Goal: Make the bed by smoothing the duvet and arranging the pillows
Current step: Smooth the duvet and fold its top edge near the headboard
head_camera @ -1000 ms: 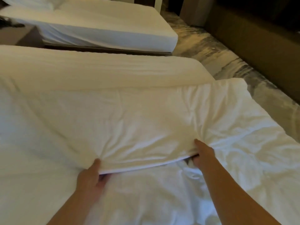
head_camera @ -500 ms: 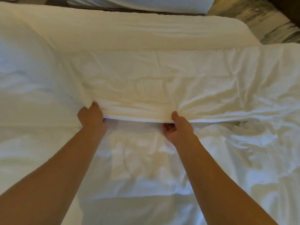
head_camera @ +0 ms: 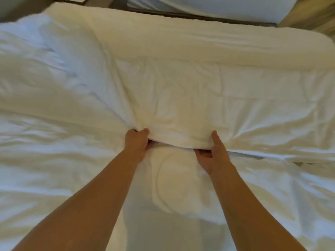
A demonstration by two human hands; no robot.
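White duvet (head_camera: 190, 98), folded edge left-to-right

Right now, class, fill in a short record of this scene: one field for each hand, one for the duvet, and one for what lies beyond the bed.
left hand: grips the duvet's folded edge, fingers curled under it
right hand: grips the same edge, thumb on top, fingers beneath
duvet: white and creased, with its upper layer folded over and bunched between the hands
hands: apart, side by side on the one edge
second bed: at the far side, across a dark gap
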